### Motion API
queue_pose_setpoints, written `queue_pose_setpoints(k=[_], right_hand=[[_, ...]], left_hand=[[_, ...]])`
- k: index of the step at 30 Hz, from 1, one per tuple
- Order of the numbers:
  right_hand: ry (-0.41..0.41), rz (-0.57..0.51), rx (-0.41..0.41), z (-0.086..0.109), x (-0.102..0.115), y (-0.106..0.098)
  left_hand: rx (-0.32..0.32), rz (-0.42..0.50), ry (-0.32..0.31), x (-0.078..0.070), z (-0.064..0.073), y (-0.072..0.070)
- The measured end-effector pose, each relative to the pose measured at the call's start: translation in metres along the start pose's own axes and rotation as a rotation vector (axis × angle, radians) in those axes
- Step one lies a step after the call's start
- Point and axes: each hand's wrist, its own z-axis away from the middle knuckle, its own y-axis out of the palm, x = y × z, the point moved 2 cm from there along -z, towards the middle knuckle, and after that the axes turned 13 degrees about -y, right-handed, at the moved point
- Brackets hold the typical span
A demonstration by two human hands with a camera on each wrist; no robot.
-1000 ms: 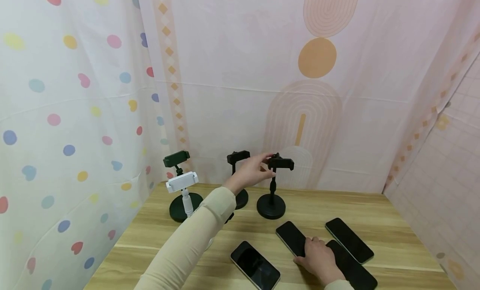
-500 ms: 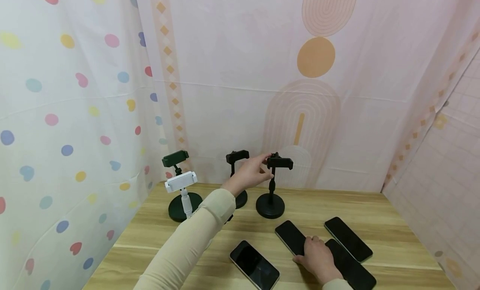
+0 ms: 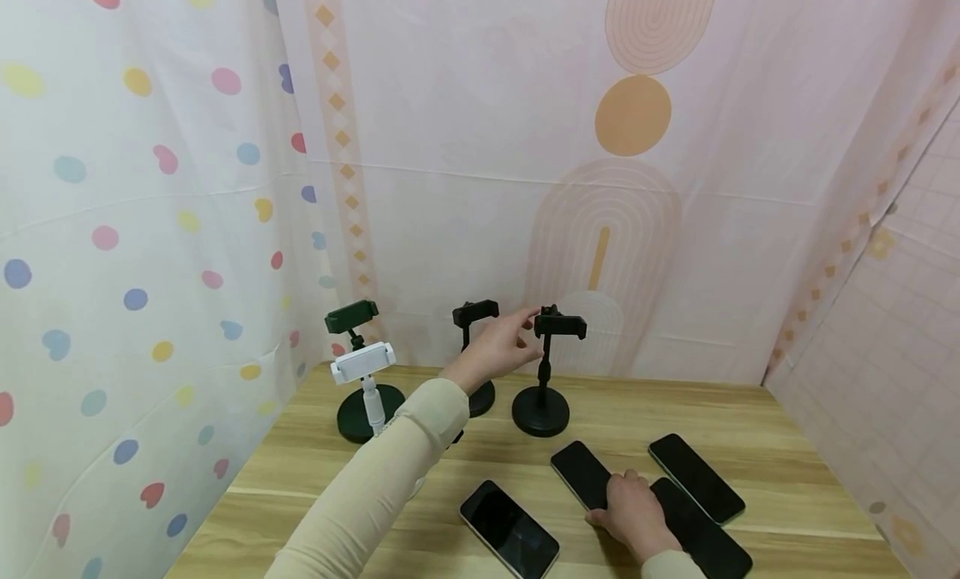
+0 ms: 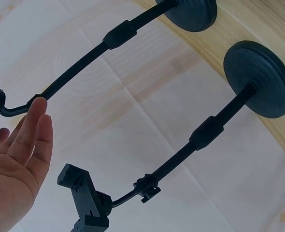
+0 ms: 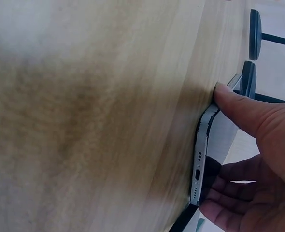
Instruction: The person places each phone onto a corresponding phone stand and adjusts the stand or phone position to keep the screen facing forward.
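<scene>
Fingers of the left hand [image 3: 498,344] are hovering spread beside the clamp of the black stand [image 3: 546,371] at the tabletop's [image 3: 795,462] rear; the right hand [image 3: 633,516] is pinching 1 phone [image 3: 583,473] flat, so lifting it level seems wise.

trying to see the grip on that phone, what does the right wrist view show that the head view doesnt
Only the right wrist view shows the phone's bottom edge with its port, lifted off the wooden table, thumb on one side and fingers beneath. Only the head view shows the left hand at the black phone stand's clamp, three other phones and the white stand. Both show the right hand gripping that phone.
</scene>
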Motion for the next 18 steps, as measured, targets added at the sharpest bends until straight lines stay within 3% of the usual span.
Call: queue_pose_setpoints(k=[18], right_hand=[[0.034,-0.019,0.035,-0.0022,0.0038,0.0030]], left_hand=[[-0.006,-0.012,0.029,0.0050,0.0022,-0.0009]])
